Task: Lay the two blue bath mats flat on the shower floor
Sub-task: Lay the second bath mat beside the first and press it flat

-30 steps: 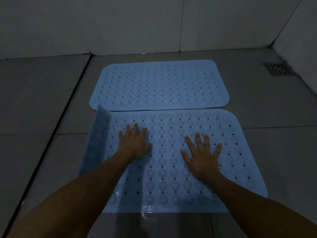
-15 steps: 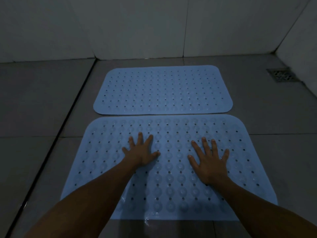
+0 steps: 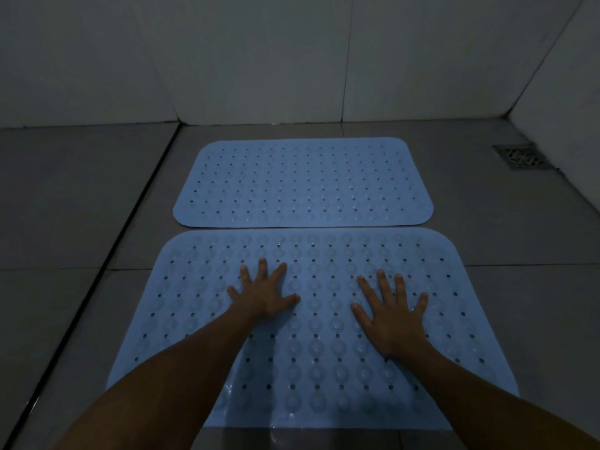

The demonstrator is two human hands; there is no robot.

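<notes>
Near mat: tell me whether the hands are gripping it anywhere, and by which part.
Nothing is gripped. The left hand and right hand lie flat, fingers spread, pressing on the middle of the near mat.

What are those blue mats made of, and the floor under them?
The near mat and far mat look like soft rubber or vinyl: smooth, faintly glossy, punched with holes and moulded bumps. The floor looks like matte grey ceramic tile, given its grout lines.

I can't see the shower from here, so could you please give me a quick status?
Left hand and right hand open, pressing near mat. Far mat flat. Nothing in the way.
</notes>
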